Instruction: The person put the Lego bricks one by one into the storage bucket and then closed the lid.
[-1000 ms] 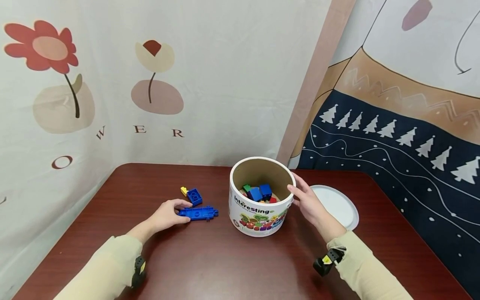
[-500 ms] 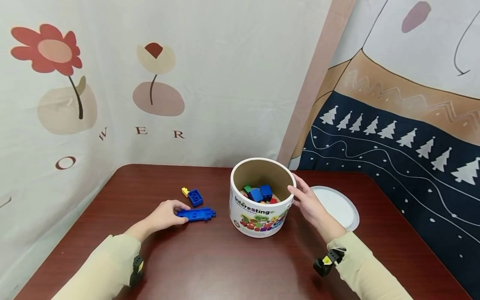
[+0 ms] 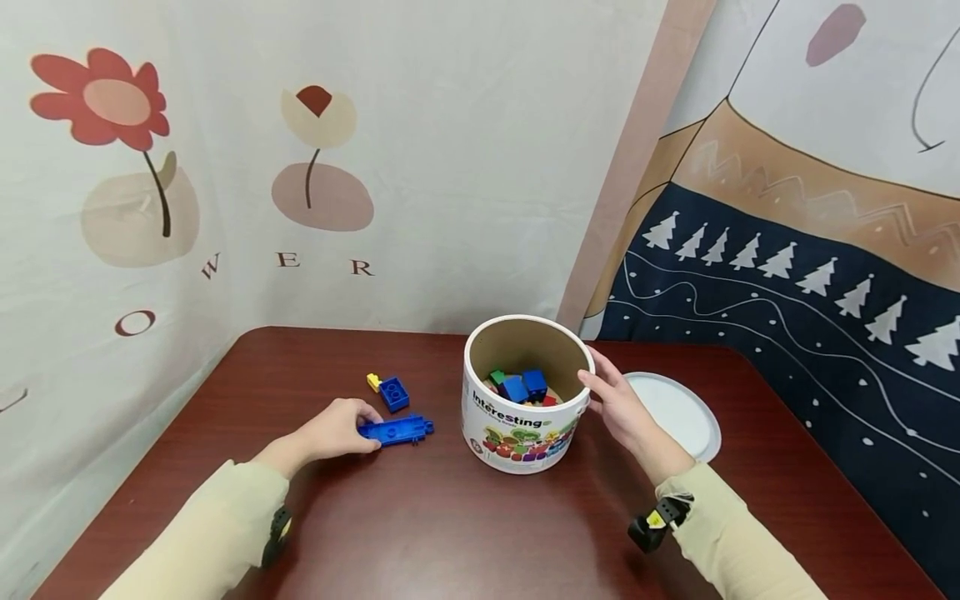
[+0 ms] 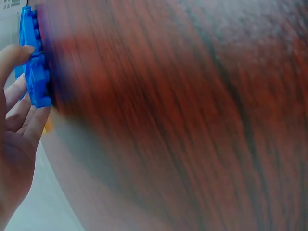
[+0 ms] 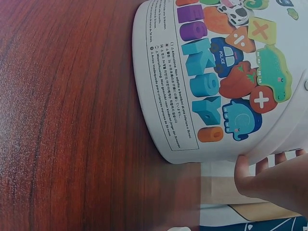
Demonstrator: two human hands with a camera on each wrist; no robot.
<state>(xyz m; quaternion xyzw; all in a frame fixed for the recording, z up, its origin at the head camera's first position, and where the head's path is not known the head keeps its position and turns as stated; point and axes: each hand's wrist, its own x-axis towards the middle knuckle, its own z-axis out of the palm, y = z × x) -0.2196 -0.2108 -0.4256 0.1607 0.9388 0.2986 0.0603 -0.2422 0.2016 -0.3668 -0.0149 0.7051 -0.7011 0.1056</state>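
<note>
I remotely watch the fingers of the left hand [image 3: 335, 431] pinch a blue toy chassis [image 3: 401, 431] at the counter [image 3: 450, 533] while the right hand [image 3: 619, 410] grips the toy bucket [image 3: 521, 442], likely a positioning step, calling next for a steady pinch.

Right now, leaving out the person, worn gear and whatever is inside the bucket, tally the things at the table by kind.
Blue studded base, in the left hand: 1
Blue brick: 1
Small yellow piece: 1
Printed bucket: 1
Round white lid: 1
Total: 5
</note>
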